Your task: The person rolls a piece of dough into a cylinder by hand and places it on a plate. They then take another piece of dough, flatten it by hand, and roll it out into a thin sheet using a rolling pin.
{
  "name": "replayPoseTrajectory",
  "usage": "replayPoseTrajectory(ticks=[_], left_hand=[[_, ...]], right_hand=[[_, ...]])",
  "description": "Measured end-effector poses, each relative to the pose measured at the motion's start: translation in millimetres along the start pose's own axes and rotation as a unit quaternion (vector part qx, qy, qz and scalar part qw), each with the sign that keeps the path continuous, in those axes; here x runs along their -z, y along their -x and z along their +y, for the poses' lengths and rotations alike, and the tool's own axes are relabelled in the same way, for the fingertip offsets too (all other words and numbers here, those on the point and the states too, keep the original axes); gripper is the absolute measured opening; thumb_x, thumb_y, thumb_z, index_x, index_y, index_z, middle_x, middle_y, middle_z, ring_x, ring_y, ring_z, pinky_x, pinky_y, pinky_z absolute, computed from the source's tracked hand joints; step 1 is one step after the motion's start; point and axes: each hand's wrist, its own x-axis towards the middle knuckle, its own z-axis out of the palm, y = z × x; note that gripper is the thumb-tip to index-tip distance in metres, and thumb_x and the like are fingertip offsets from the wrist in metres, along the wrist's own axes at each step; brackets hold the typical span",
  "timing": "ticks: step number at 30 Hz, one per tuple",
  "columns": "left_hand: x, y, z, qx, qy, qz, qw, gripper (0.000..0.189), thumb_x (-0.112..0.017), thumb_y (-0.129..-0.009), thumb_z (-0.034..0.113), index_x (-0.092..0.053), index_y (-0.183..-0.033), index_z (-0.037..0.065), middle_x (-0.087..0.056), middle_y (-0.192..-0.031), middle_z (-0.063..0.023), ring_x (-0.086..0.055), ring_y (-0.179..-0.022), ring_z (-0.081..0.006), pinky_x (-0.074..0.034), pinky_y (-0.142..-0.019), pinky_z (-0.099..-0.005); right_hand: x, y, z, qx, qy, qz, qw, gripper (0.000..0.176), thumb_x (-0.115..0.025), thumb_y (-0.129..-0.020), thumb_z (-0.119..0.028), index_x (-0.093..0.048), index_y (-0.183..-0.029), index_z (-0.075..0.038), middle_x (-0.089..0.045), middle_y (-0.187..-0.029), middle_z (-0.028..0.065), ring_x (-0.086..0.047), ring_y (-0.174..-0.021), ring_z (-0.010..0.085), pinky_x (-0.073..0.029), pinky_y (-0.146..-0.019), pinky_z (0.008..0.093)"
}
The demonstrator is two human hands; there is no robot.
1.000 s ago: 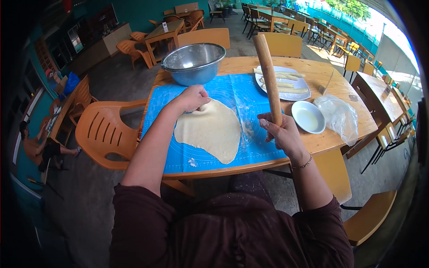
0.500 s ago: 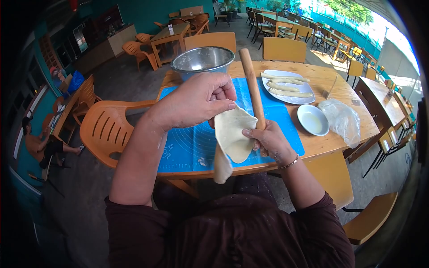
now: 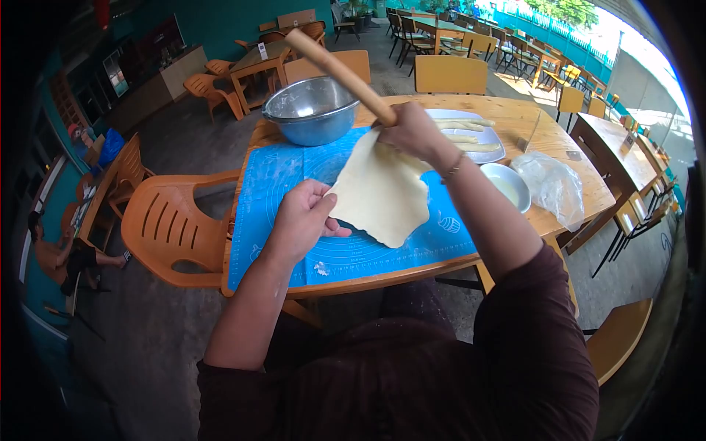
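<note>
Dough (image 3: 384,195) now opened wider between hands (image 3: 303,214); rolling pin (image 3: 342,75) tilted leftward.

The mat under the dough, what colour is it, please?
Blue, showing best in the head view.

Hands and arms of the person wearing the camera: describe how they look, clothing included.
The left hand and right hand wear no gloves. A thin bracelet circles the right wrist. The dark brownish sleeves leave both forearms uncovered.
</note>
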Motion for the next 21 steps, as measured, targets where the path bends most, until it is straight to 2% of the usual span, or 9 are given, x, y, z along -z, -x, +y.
replayPoseTrajectory(ticks=[2,4,8,11,13,16,17,19,21], left_hand=[[20,-16,-30,0.035,0.005,0.041,0.999,0.022,-0.056,-0.095,0.009,-0.051,-0.110,-0.007,-0.062,-0.090,-0.0121,-0.059,-0.067,-0.0159,-0.060,-0.063,-0.0336],[37,-20,-40,0.149,-0.226,0.107,0.956,0.026,-0.060,-0.092,0.012,-0.054,-0.110,-0.006,-0.063,-0.096,-0.0154,-0.062,-0.071,-0.0190,-0.059,-0.061,-0.0328],[55,-14,-34,0.146,-0.378,0.058,0.912,0.031,-0.064,-0.090,0.016,-0.056,-0.111,-0.005,-0.063,-0.106,-0.0192,-0.065,-0.080,-0.0214,-0.057,-0.065,-0.0329],[47,-32,-22,0.054,-0.422,0.027,0.904,0.033,-0.064,-0.090,0.020,-0.057,-0.111,-0.005,-0.062,-0.114,-0.0209,-0.065,-0.093,-0.0256,-0.055,-0.078,-0.0347],[41,-57,-24,-0.020,-0.471,0.012,0.882,0.038,-0.061,-0.092,0.025,-0.056,-0.116,-0.005,-0.060,-0.120,-0.0218,-0.061,-0.107,-0.0309,-0.049,-0.093,-0.0381],[34,-109,-50,-0.092,-0.498,0.053,0.861,0.049,-0.061,-0.092,0.034,-0.055,-0.121,-0.004,-0.057,-0.126,-0.0224,-0.056,-0.117,-0.0348,-0.046,-0.098,-0.0410],[27,-114,-50,-0.095,-0.496,0.050,0.862,0.049,-0.061,-0.092,0.034,-0.055,-0.121,-0.004,-0.057,-0.126,-0.0224,-0.056,-0.117,-0.0348,-0.046,-0.098,-0.0410],[6,-105,-22,0.063,-0.577,0.051,0.813,0.056,-0.065,-0.087,0.037,-0.056,-0.124,-0.004,-0.055,-0.132,-0.0216,-0.053,-0.123,-0.0340,-0.044,-0.101,-0.0400],[2,-101,-25,0.077,-0.577,0.040,0.812,0.059,-0.065,-0.086,0.041,-0.056,-0.124,-0.003,-0.055,-0.131,-0.0218,-0.054,-0.121,-0.0344,-0.045,-0.099,-0.0409]], right_hand=[[-51,-28,9,0.023,0.046,-0.023,0.998,0.026,-0.068,-0.075,-0.016,-0.069,-0.097,-0.002,-0.069,-0.091,0.0198,-0.066,-0.091,0.0352,-0.052,-0.084,0.0410],[-72,-27,-1,0.031,0.069,-0.045,0.996,0.026,-0.066,-0.075,-0.015,-0.070,-0.098,-0.004,-0.069,-0.096,0.0204,-0.065,-0.093,0.0374,-0.051,-0.085,0.0423],[-72,0,-4,0.053,0.033,-0.064,0.996,0.024,-0.064,-0.078,-0.014,-0.070,-0.098,-0.003,-0.068,-0.095,0.0220,-0.065,-0.091,0.0380,-0.051,-0.083,0.0439],[-43,26,16,0.010,0.016,-0.030,0.999,0.021,-0.063,-0.080,-0.015,-0.068,-0.092,0.002,-0.068,-0.082,0.0226,-0.067,-0.078,0.0359,-0.052,-0.074,0.0431],[-20,51,21,-0.106,-0.026,-0.022,0.994,0.024,-0.065,-0.082,-0.019,-0.066,-0.085,0.006,-0.065,-0.069,0.0207,-0.066,-0.063,0.0308,-0.052,-0.063,0.0398],[-8,86,49,-0.164,-0.031,-0.036,0.985,0.030,-0.067,-0.083,-0.022,-0.064,-0.080,0.008,-0.061,-0.061,0.0186,-0.064,-0.054,0.0260,-0.050,-0.056,0.0373],[-8,99,50,-0.170,0.001,-0.025,0.985,0.035,-0.068,-0.083,-0.028,-0.065,-0.079,0.007,-0.062,-0.063,0.0196,-0.065,-0.058,0.0308,-0.049,-0.058,0.0386],[-15,115,58,-0.153,0.078,-0.043,0.984,0.039,-0.069,-0.082,-0.033,-0.066,-0.081,0.006,-0.065,-0.070,0.0226,-0.066,-0.068,0.0353,-0.051,-0.064,0.0415],[-22,123,52,-0.142,0.111,-0.040,0.983,0.040,-0.070,-0.082,-0.036,-0.067,-0.084,0.005,-0.065,-0.076,0.0235,-0.066,-0.074,0.0370,-0.051,-0.068,0.0432]])
